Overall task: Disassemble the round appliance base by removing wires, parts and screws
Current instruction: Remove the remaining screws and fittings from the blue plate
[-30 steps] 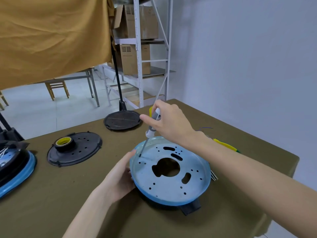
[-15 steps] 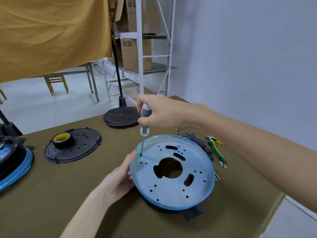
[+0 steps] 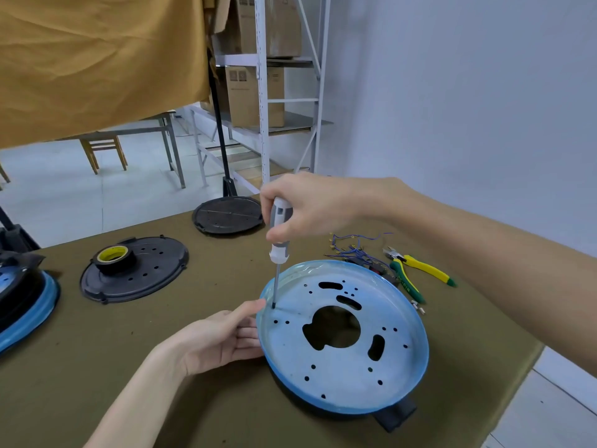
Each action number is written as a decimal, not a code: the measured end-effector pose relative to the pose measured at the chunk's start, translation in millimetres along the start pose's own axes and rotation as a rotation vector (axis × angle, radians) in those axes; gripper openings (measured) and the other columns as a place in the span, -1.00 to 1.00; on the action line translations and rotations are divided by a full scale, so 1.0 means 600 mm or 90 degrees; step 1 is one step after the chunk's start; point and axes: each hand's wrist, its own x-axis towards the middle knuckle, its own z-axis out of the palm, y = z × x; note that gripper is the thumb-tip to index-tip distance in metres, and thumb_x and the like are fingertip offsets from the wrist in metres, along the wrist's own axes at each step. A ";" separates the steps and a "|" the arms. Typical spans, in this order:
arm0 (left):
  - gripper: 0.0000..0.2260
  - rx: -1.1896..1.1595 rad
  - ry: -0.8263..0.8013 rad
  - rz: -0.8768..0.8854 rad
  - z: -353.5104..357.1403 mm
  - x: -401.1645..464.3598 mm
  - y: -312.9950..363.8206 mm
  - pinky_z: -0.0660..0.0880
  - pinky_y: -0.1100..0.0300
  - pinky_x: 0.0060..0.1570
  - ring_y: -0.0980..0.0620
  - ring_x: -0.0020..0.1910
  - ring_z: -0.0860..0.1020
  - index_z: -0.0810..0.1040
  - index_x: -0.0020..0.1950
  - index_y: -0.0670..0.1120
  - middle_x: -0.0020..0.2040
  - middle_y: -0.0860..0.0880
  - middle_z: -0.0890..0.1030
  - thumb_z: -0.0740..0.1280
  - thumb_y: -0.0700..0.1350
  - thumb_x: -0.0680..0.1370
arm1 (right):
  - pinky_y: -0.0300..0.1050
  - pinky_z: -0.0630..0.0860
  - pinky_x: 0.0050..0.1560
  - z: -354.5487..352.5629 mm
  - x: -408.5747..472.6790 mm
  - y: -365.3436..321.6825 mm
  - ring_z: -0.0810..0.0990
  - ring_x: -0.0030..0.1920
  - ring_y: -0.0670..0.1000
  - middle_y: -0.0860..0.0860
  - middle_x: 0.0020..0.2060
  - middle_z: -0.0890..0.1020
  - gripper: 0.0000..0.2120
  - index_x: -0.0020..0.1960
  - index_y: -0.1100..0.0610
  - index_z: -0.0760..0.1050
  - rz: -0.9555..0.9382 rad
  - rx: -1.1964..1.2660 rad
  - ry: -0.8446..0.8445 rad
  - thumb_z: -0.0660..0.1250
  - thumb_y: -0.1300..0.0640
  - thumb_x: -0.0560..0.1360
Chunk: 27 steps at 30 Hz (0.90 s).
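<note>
Olive-covered table (image 3: 97, 367) in a storeroom, round appliance base (image 3: 344, 341) near its right edge.

The right hand (image 3: 310, 206) has its fingers curled tight round the grey-and-white handle of the screwdriver (image 3: 278, 250), which now stands almost upright, less tilted than a second ago, tip down in a hole by the base's left rim. The left hand (image 3: 223, 337) rests with straight fingers against that rim, as before. The base is a pale blue perforated disc with a large centre cut-out. Loose wires (image 3: 352, 247) and yellow-green pliers (image 3: 416, 270) lie just behind it.
</note>
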 end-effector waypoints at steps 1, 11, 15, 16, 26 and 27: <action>-0.32 0.001 0.001 0.002 0.001 0.001 -0.001 0.65 0.13 0.09 -0.11 0.11 0.67 0.68 0.24 -0.29 0.11 -0.22 0.65 0.60 0.20 0.36 | -0.21 0.38 -0.27 -0.005 -0.004 -0.001 0.55 -0.19 -0.21 -0.11 -0.04 0.59 -0.82 0.01 -0.04 0.51 -0.011 0.007 -0.026 0.47 -0.02 0.49; -0.17 0.018 -0.002 0.031 0.009 -0.006 -0.003 0.65 0.15 0.06 -0.15 0.16 0.62 0.54 0.38 -0.37 0.12 -0.24 0.58 0.58 0.24 0.38 | -0.06 0.49 -0.30 0.004 0.004 -0.001 0.60 -0.21 0.03 -0.03 -0.24 0.62 -0.73 -0.07 0.07 0.50 0.044 -0.017 0.045 0.44 -0.12 0.52; -0.13 0.019 -0.007 0.027 0.008 -0.005 -0.004 0.65 0.15 0.06 -0.16 0.16 0.62 0.54 0.38 -0.36 0.15 -0.25 0.58 0.58 0.24 0.31 | -0.14 0.51 -0.26 -0.011 -0.014 -0.004 0.57 -0.29 -0.17 -0.09 -0.07 0.64 -0.69 0.09 -0.04 0.51 0.024 0.010 -0.051 0.53 0.04 0.40; -0.14 0.020 -0.006 0.027 0.007 -0.005 -0.004 0.65 0.14 0.07 -0.16 0.16 0.63 0.55 0.38 -0.36 0.15 -0.26 0.60 0.58 0.24 0.31 | -0.12 0.52 -0.25 -0.008 -0.017 -0.008 0.61 -0.32 -0.16 -0.08 -0.10 0.66 -0.71 0.08 -0.02 0.50 0.039 0.004 -0.037 0.49 -0.07 0.44; -0.14 -0.044 -0.006 0.026 0.008 -0.003 -0.009 0.66 0.15 0.06 -0.15 0.16 0.49 0.57 0.33 -0.32 0.18 -0.16 0.43 0.68 0.23 0.26 | -0.19 0.45 -0.24 -0.001 -0.028 0.000 0.57 -0.12 -0.12 -0.07 -0.06 0.62 -0.68 0.14 0.01 0.48 0.044 0.085 0.024 0.49 0.15 0.44; -0.17 -0.051 -0.008 0.029 0.010 -0.003 -0.010 0.65 0.16 0.06 -0.14 0.15 0.46 0.57 0.31 -0.26 0.17 -0.15 0.39 0.69 0.23 0.25 | -0.20 0.45 -0.24 -0.002 -0.027 -0.001 0.58 -0.14 -0.16 -0.08 -0.06 0.62 -0.68 0.14 0.00 0.48 0.046 0.095 0.033 0.49 0.10 0.44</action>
